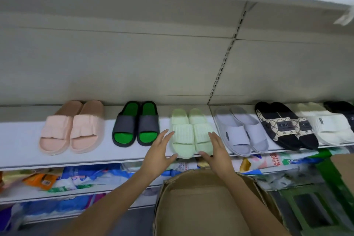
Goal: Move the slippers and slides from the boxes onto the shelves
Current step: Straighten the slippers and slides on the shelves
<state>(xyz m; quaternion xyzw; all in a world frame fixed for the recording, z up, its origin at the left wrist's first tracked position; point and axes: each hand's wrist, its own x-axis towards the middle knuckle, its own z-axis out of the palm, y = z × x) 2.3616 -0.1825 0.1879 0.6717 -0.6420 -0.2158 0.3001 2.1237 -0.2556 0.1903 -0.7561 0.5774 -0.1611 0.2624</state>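
From the head camera, the pale green slides (191, 133) sit side by side on the white shelf (23, 136), between the grey-and-green pair (136, 123) and the lilac pair (240, 130); the left hand (160, 152) and right hand (216, 151) flank them, fingers straight, each grip released; a cardboard box (201, 205) stands below.

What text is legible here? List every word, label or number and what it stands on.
None can be read for certain.
Small tag on the strap of the cream white slides: too small to read.
Monogram print on the beige strap of the black slides: blurred.
Red characters on the white packet under the white metal shelf: blurred.
Label on the orange packet: blurred.
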